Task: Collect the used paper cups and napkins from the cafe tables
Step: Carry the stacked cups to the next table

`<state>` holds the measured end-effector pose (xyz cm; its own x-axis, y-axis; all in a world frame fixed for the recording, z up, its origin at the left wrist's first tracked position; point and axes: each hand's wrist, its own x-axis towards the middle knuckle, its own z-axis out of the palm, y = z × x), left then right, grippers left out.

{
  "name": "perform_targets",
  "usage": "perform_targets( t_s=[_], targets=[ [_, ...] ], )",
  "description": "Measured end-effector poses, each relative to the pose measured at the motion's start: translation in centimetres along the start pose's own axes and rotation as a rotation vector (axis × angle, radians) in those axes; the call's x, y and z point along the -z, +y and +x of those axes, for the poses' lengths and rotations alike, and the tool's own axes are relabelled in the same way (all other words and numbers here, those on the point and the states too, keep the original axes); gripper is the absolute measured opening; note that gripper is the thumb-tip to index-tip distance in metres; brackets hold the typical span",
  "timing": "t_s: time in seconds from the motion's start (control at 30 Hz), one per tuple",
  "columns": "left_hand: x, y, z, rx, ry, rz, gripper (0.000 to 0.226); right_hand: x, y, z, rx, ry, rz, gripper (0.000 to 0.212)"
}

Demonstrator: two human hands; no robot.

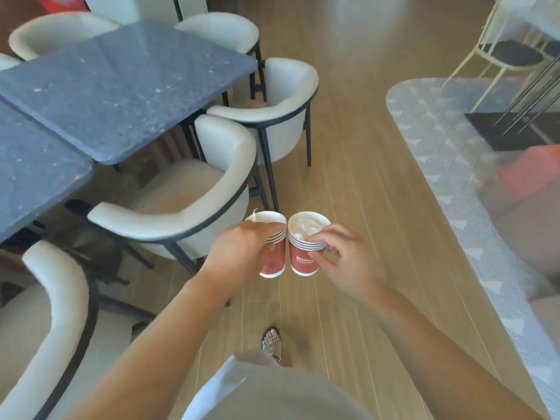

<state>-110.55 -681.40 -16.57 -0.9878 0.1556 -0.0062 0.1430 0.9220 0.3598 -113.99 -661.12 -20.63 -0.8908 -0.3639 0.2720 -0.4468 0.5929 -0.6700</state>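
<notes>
We hold two stacks of red paper cups in the air over the wooden floor (pixel 348 147), at the middle of the view and well clear of the worktops. The left stack (pixel 275 259) and the right stack (pixel 303 260) hang side by side, both roughly upright, the left one leaning a little. Their rims come so close that we cannot tell whether they touch. Each shows several nested rims. A crumpled white napkin (pixel 304 227) fills the top cup of the right stack. A small white scrap (pixel 255 211) pokes above the far rim of the left stack.

Our left hand (pixel 239 250) wraps round the left stack from its outer side, fingers curled over the rims. Our right hand (pixel 342 256) pinches the right stack near the top, with the thumb on the printed side and a fingertip at the rim by the napkin.

Below the cups a foot in a patterned sandal (pixel 272 344) stands on the floor. To the left, white armchairs with dark frames, the nearest (pixel 194 189) just beside our left hand, ring two dark speckled worktops, a far worktop (pixel 121 86) and a near worktop (pixel 30 171). To the right lies a grey patterned rug (pixel 448 147).
</notes>
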Motion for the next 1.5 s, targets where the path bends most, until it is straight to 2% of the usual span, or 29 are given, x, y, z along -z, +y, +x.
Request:
perform_targets(
  t_s=[0.13, 0.27, 0.43, 0.6, 0.87, 1.07, 1.17, 1.23, 1.4, 1.5],
  targets=[
    [1.5, -1.6, 11.2, -0.037, 0.0, -0.016, 0.022, 1.0, 4.6, 9.6, -0.036, 0.009, 0.001, 0.019],
    [1.5, -2.5, 21.9, -0.073, -0.067, 0.024, 0.026, 2.0, 10.0, 17.2, -0.093, 0.033, 0.007, 0.021],
    [0.1, -3.1, 36.9, -0.157, 0.06, 0.134, 0.025, 4.0, 18.5, 29.2, -0.108, 0.019, -0.014, 0.02],
    [-0.6, -1.8, 53.8, -0.134, 0.075, 0.038, 0.031, 8.7, 27.4, 42.9, -0.072, 0.005, -0.062, 0.021],
    [0.6, -0.2, 77.4, -0.127, 0.058, -0.055, 0.022, 15.8, 39.9, 61.8, -0.126, -0.008, -0.053, 0.021],
    [-0.3, -3.2, 95.0, -0.136, 0.126, -0.119, 0.028, 17.2, 49.2, 77.7, -0.096, 0.01, -0.055, 0.022],
    [-0.1, -4.9, 105.1, -0.22, 0.175, -0.129, 0.036, 17.9, 53.6, 87.1, -0.087, 0.005, -0.084, 0.021],
    [1.2, -5.6, 111.5, -0.263, 0.208, -0.084, 0.031, 18.9, 56.0, 93.4, -0.083, -0.008, -0.119, 0.019],
    [3.9, -8.2, 124.8, -0.234, 0.219, -0.051, 0.033, 20.5, 60.5, 107.1, -0.021, -0.033, -0.194, 0.017],
    [4.5, -10.3, 133.0, -0.186, 0.2, -0.109, 0.034, 20.1, 64.0, 115.4, -0.004, -0.029, -0.198, 0.019]
  ],
)
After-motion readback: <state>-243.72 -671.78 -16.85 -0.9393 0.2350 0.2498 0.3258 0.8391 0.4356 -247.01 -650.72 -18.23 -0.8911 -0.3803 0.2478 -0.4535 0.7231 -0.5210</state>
